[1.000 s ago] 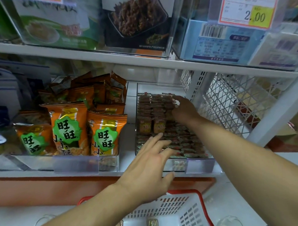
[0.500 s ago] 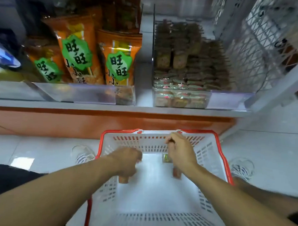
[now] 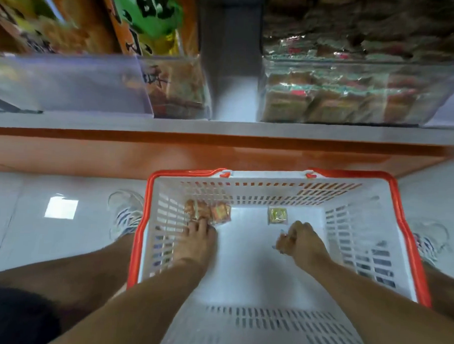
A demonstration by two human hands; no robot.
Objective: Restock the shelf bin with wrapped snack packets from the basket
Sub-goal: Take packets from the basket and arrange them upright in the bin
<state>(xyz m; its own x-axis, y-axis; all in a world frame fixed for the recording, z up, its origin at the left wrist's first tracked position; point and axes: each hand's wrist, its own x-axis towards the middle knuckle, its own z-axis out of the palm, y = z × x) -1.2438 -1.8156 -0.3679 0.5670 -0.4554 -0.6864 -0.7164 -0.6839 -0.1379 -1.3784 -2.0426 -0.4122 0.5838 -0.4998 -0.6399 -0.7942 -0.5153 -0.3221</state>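
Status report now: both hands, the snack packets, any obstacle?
Left hand touching packets at basket far-left corner. Right hand curled on a small item, unclear. One yellow packet loose. Shelf bin nearly full. No obstacle.
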